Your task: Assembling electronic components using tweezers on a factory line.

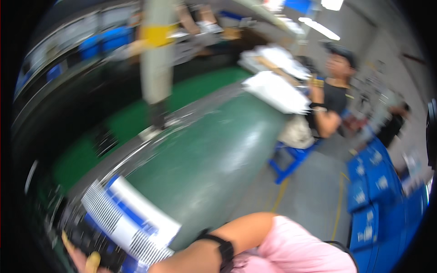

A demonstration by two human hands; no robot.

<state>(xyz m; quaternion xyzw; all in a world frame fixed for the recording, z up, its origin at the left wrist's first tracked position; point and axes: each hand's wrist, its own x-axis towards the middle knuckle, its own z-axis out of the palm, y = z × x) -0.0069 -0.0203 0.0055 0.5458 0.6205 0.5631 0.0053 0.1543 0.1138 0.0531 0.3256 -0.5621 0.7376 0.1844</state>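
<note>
**Hand at a striped pack on a green counter**

Blurred view. One hand [84,261], bottom left, shows only fingertips; which hand it is and its grip cannot be told. Just above-right lies a blue-and-white striped pack [129,223] on the green counter [214,154], its long axis running diagonally from upper left to lower right. No other own hand shows.

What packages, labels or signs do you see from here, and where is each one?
Flat box: lower left on the green table, rectangular, white with blue panels and fine striping.
Blue crates: stacked on the floor at right, with white markings.
White bags or sheets: piled at the table's far end.
Yellow band: wrapped round the pale pillar.
</note>
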